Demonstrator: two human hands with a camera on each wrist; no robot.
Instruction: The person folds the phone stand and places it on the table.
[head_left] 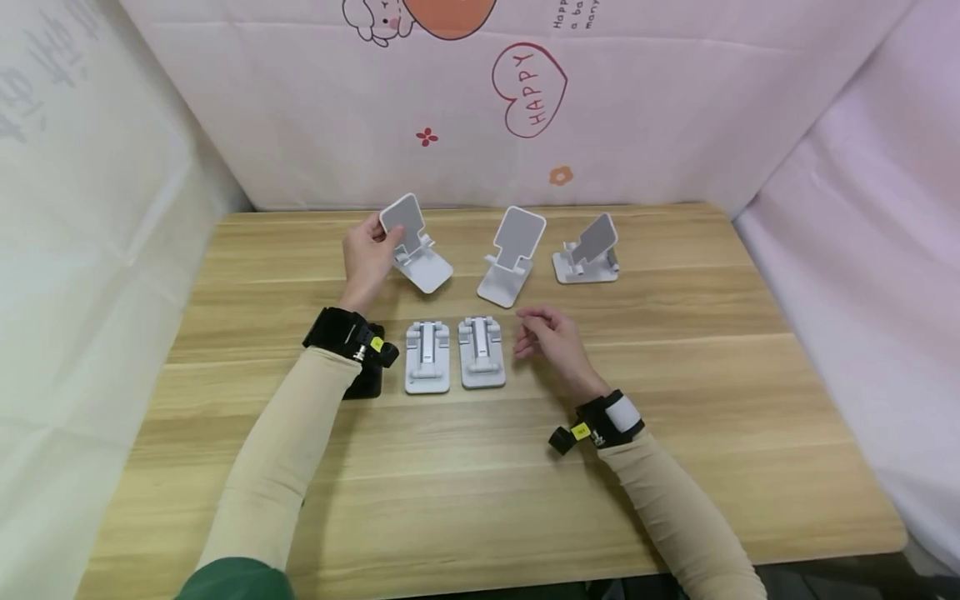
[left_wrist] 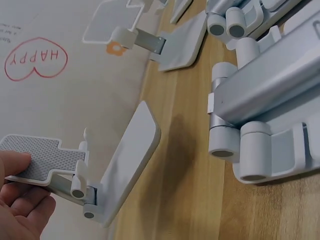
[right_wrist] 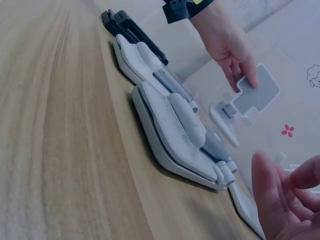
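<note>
At the table's back left, my left hand (head_left: 366, 260) pinches the padded upper plate of an unfolded white phone stand (head_left: 424, 268), thumb on the grey pad and fingers behind. In the left wrist view, this stand's base (left_wrist: 131, 155) looks raised off the wood, with a shadow beside it. My right hand (head_left: 553, 342) holds nothing, its fingers loosely bent. It is to the right of two folded white phone stands, the nearer one (head_left: 482, 353) and another (head_left: 427, 358) on its left. Both lie flat, side by side.
Two more unfolded phone stands, one in the middle (head_left: 517, 242) and one on the right (head_left: 592, 250), stand along the back. A folded black stand (right_wrist: 134, 35) lies left of the white ones, partly under my left wrist in the head view. A printed cloth (head_left: 637, 108) hangs behind the table.
</note>
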